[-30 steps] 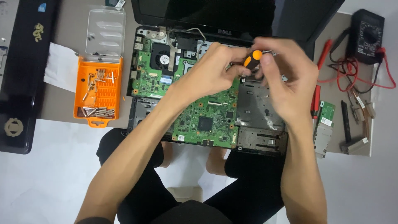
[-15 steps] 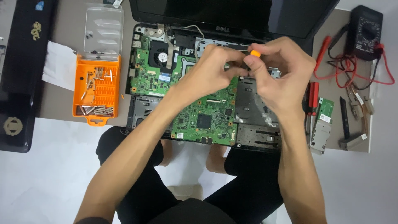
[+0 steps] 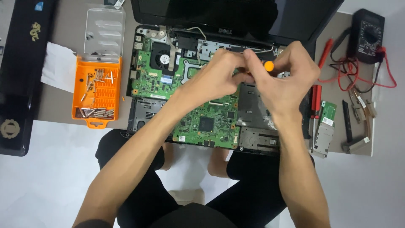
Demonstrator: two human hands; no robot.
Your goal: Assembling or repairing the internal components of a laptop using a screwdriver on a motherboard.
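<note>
The right hand (image 3: 287,80) is closed around a small screwdriver (image 3: 268,66) with an orange end, and its fingers wrap the handle so only the orange tip shows. The left hand (image 3: 215,78) is curled too, with its fingertips pinched by the tool's lower end, just over the green circuit board (image 3: 202,114) of the opened laptop (image 3: 211,84); what the fingertips pinch is hidden. Since a second ago both hands have slid a little up and to the right, toward the hinge edge under the dark screen (image 3: 236,17), and the orange end now pokes out between the two hands instead of sitting on top. So the work seems to have moved to a new spot near the back of the board. The tool tip is hidden by the fingers. To the left on the tabletop (image 3: 63,114) sits an orange box (image 3: 96,90) with its clear lid (image 3: 104,31) flipped open. Inside lie small metal bits and screws, some in a row at the bottom. To the right lie red pliers (image 3: 315,101), a small green card (image 3: 327,114) and a black meter (image 3: 368,36) with red wires (image 3: 379,71).
</note>
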